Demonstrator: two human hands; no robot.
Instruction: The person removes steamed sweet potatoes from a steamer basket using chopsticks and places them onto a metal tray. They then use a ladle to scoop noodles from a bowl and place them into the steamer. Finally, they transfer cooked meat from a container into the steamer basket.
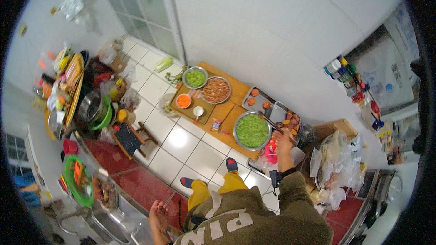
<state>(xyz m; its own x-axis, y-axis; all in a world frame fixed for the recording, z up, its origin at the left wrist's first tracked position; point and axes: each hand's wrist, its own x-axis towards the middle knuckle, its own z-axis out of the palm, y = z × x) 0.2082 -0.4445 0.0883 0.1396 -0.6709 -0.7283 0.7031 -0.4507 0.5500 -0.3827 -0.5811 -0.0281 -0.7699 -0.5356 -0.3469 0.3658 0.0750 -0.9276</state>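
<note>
My right hand [283,139] grips a pair of dark chopsticks [271,121], their tips at the rim of a large metal basin [235,135]. Chopped green vegetable [252,130] fills that basin. Beyond it, a metal tray [260,100] carries several orange-red round pieces [251,101]. Near my right wrist lies a red and pink packet [271,149]. My left hand [159,214] hangs low by the sink, palm up and fingers loosely curled, with nothing visible in it.
The wooden table [235,117] also bears a bowl of peanuts [216,90], a bowl of cut greens [195,77], diced carrot [184,100] and a small white cup [198,111]. A stool [128,141] stands left on the tiles. The metal sink [114,223] is beside my left hand.
</note>
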